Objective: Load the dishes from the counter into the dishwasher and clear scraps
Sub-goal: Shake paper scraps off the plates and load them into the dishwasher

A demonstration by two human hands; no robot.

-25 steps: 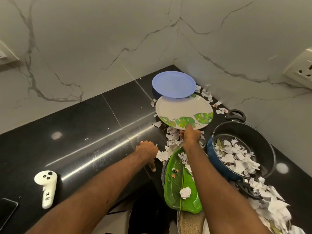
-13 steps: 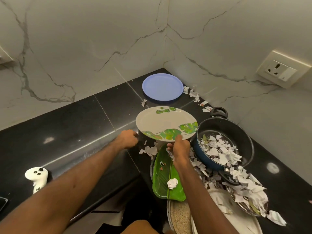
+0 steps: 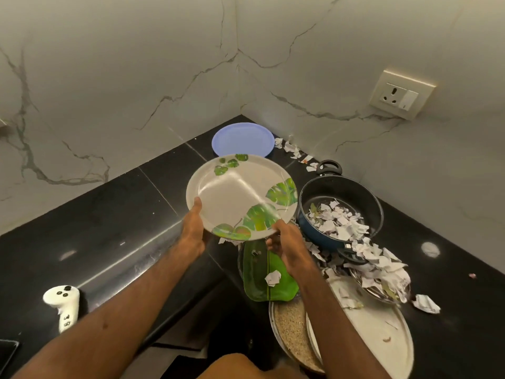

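Observation:
A white plate with green leaf prints (image 3: 235, 195) is lifted and tilted above the black counter (image 3: 114, 214). My left hand (image 3: 192, 231) grips its left rim, thumb on top. My right hand (image 3: 284, 242) grips its near right rim. A blue plate (image 3: 241, 138) lies flat in the far corner. To the right stands a dark pot (image 3: 341, 198) holding torn paper scraps (image 3: 338, 220). Below my hands lies a green leaf-shaped dish (image 3: 262, 280) with a paper scrap on it.
More paper scraps (image 3: 382, 263) spill over the counter and a steel dish right of the pot. A large white plate (image 3: 382, 332) and a speckled tray (image 3: 289, 332) sit near the front edge. A white controller (image 3: 64, 302) lies at left. A wall socket (image 3: 399, 95) is at right.
The leaf plate was lifted off the counter and tilted up. My left hand left the counter and took hold of the plate's left rim; both hands now hold it.

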